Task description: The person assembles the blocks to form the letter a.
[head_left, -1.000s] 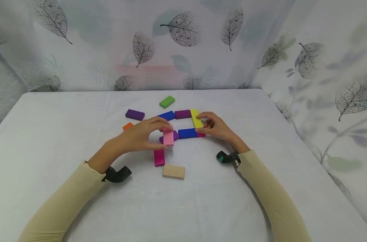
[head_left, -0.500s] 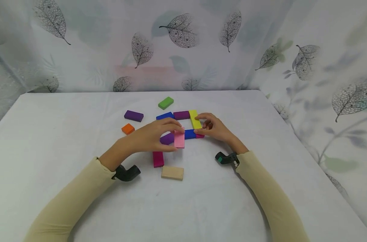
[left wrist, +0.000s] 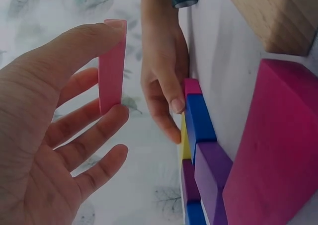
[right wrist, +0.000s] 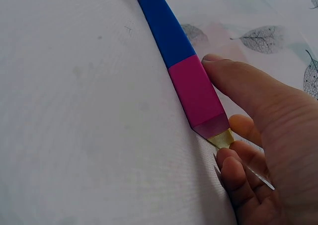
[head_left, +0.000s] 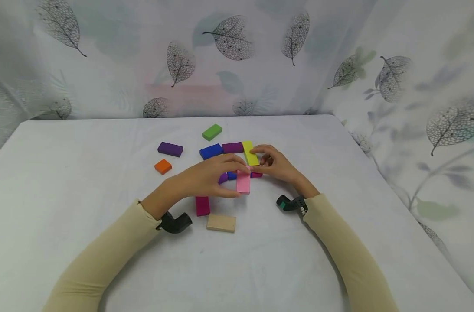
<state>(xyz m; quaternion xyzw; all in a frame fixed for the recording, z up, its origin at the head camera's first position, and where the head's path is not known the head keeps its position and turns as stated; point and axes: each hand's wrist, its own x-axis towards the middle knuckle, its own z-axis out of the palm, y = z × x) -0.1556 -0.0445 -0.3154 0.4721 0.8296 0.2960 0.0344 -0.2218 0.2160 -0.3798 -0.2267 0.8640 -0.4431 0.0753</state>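
Note:
A pink block point(head_left: 243, 182) is pinched between the thumb and fingers of my left hand point(head_left: 215, 175), held upright above the tabletop. In the left wrist view this pink block point(left wrist: 112, 71) has the thumb at its upper end and a fingertip at its lower end. My right hand point(head_left: 279, 164) holds the corner of a block outline, its index finger at the yellow block point(head_left: 249, 152) and its thumb by a small magenta block point(right wrist: 198, 91). A blue block point(right wrist: 168, 29) adjoins the magenta one. The left hand partly hides the purple block point(head_left: 223, 178) in that row.
A second blue block point(head_left: 211, 151) and a plum block point(head_left: 232, 147) form the back row. Loose blocks lie around: green point(head_left: 212, 132), dark purple point(head_left: 170, 149), orange point(head_left: 163, 167), magenta point(head_left: 202, 206) and plain wood point(head_left: 221, 223). A leaf-print curtain point(head_left: 119, 56) hangs behind the table.
My left hand has carried the pink block rightward, toward the right hand, uncovering the orange block. The right hand has stayed at the yellow block.

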